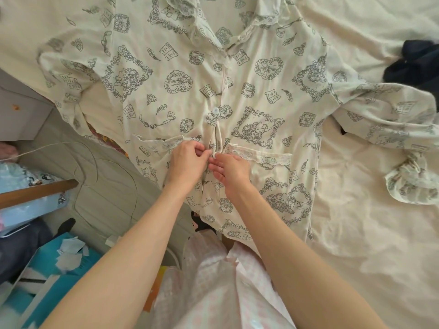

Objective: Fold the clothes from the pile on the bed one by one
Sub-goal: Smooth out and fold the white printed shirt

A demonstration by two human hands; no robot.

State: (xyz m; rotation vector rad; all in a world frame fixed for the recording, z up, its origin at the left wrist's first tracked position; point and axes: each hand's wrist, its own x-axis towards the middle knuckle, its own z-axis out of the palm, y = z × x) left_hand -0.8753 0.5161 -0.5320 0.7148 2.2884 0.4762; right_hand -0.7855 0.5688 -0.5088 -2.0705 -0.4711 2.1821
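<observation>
— Beneath both hands, what's spread out?
— Bed (356,210) first, pale sheet; on it the printed pajama shirt (180,86) lies face up, sleeves flung out either side, collar far from the hands.
— And the hands?
— Left hand (187,160) pinches the placket edge with curled fingers; right hand (229,170) pinches the opposite edge, thumb against it. They meet just below the fastened button (215,112).
— Which step is this?
— Buttoning the front closed before any folding, I'd judge.
— Next?
— Probably seating the lower button through its hole, then smoothing the front. A dark garment (414,65) waits well beyond the right hand.
</observation>
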